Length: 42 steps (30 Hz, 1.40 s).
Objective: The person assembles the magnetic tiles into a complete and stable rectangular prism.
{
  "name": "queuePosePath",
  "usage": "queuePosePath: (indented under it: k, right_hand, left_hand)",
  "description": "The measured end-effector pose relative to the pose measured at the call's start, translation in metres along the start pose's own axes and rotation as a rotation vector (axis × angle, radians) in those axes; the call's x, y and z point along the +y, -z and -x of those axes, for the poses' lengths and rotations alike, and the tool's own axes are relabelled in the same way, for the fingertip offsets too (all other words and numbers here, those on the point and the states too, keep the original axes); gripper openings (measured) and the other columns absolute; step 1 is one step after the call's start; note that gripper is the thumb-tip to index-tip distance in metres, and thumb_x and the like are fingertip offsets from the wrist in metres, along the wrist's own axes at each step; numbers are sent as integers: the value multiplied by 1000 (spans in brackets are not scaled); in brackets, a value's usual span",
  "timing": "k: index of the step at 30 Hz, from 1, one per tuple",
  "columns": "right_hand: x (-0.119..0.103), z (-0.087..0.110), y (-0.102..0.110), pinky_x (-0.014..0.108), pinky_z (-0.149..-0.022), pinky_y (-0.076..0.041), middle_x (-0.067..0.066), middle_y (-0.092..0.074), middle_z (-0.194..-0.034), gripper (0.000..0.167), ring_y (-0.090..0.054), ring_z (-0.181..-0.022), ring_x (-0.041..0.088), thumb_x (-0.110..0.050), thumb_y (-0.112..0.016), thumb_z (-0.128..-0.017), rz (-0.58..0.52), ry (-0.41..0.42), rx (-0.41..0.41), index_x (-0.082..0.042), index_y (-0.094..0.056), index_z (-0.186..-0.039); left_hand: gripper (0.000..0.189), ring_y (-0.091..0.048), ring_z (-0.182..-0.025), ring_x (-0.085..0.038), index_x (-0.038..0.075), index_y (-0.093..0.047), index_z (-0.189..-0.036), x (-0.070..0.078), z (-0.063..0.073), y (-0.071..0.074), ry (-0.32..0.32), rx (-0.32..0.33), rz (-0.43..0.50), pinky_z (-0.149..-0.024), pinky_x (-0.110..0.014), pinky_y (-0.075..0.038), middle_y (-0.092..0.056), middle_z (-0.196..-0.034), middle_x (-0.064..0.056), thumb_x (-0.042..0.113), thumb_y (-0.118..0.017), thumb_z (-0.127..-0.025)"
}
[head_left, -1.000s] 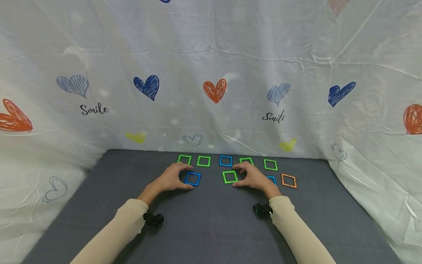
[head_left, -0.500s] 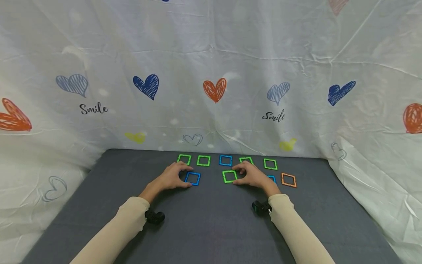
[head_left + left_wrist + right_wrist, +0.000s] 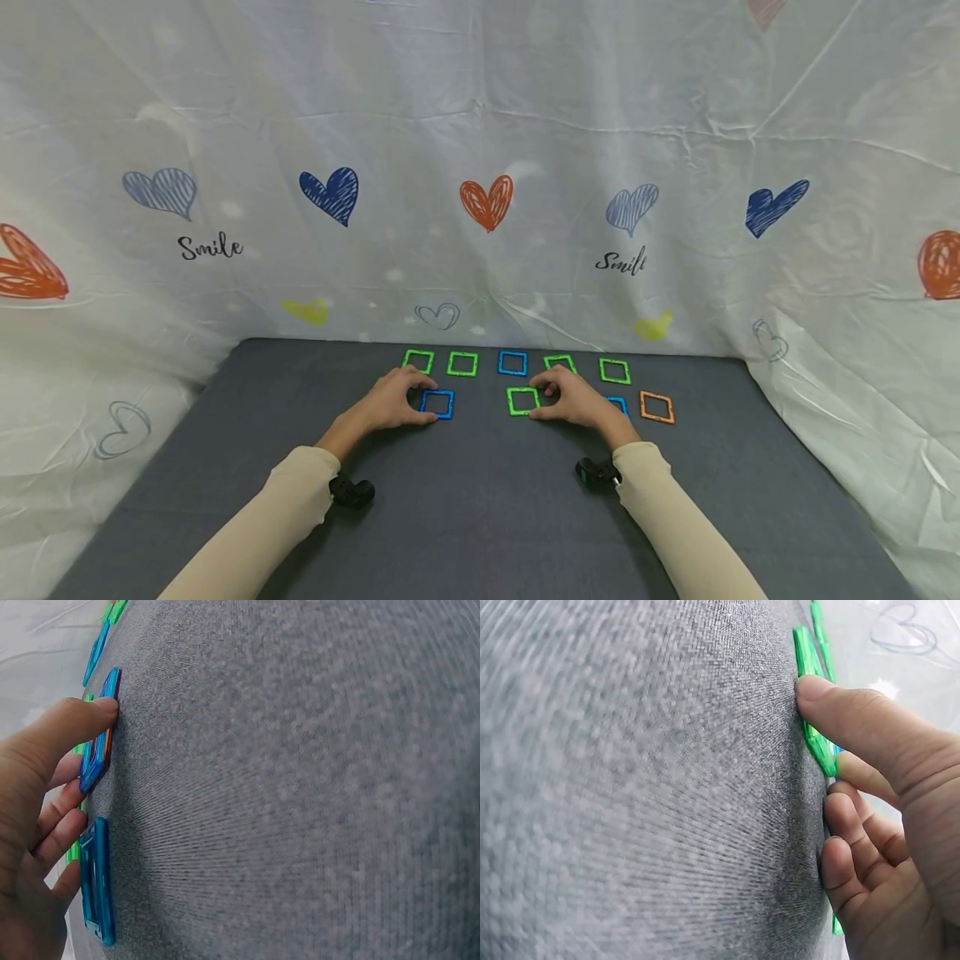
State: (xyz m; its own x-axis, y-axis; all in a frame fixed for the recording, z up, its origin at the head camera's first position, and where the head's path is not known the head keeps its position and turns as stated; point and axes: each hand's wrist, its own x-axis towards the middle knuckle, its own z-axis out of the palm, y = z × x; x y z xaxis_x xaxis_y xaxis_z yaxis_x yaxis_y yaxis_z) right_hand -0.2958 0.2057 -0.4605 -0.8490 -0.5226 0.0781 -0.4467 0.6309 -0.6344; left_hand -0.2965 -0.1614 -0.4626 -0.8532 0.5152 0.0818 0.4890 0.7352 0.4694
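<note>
In the head view, my left hand pinches a blue square tile, thumb on its near edge and fingers on its far edge. The left wrist view shows the thumb on that blue tile, with a strip of orange along its side. Another blue tile lies near the lower fingers there. To the right, my right hand holds a green square tile between thumb and index finger. Up close, the thumb presses the green tile's edge; the other fingers are curled. Both tiles are at the grey tabletop.
Along the back lie green tiles and a blue tile. A green tile and a blue tile are partly hidden by my right hand. An orange tile lies at the right. A white printed cloth hangs behind the table.
The blue tile in my left hand has turned slightly and now lies squarer. The green tile has also straightened a little. Both hands have hardly moved.
</note>
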Motion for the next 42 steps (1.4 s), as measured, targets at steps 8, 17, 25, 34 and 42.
queuePosePath:
  k: [8, 17, 25, 34, 42]
  right_hand:
    - [-1, 3, 2, 43, -86, -50, 7, -59, -111, 51, -58, -97, 22, -27, -87, -84, 7, 2, 7, -2, -69, -126]
    - [1, 5, -1, 43, -86, -51, 7, -61, -114, 50, -60, -97, 22, -27, -87, -84, 15, 13, 29, -3, -69, -124]
    - [-5, 4, -3, 44, -86, -51, 8, -62, -114, 51, -60, -98, 22, -28, -87, -84, 10, 5, 29, -3, -69, -125]
    - [-8, 0, -8, 42, -85, -51, 5, -63, -113, 52, -60, -97, 20, -28, -87, -84, 9, 16, 28, -1, -69, -124]
    - [-14, -6, -14, 42, -86, -51, 5, -65, -112, 52, -60, -96, 20, -27, -87, -84, -11, 34, 32, -1, -69, -124]
  left_hand:
    - [51, -54, -108, -31, 11, -70, -127, 1, -1, -1, 5, 7, 0, -94, -58, -42, -59, -115, -5, 39, -84, -85]
    - [50, -54, -104, -28, 10, -71, -124, 3, -4, -2, -6, 20, 11, -92, -54, -43, -59, -112, -5, 37, -85, -85]
    - [49, -57, -101, -26, 9, -72, -122, 9, -11, -5, -37, 39, 36, -89, -49, -48, -59, -111, -6, 36, -86, -84]
    - [49, -56, -102, -27, 9, -72, -122, 15, -16, -8, -49, 56, 36, -89, -49, -48, -58, -109, -6, 36, -86, -83]
    - [49, -55, -104, -28, 8, -72, -122, 21, -20, -11, -57, 52, 41, -91, -49, -46, -59, -112, -7, 34, -86, -83]
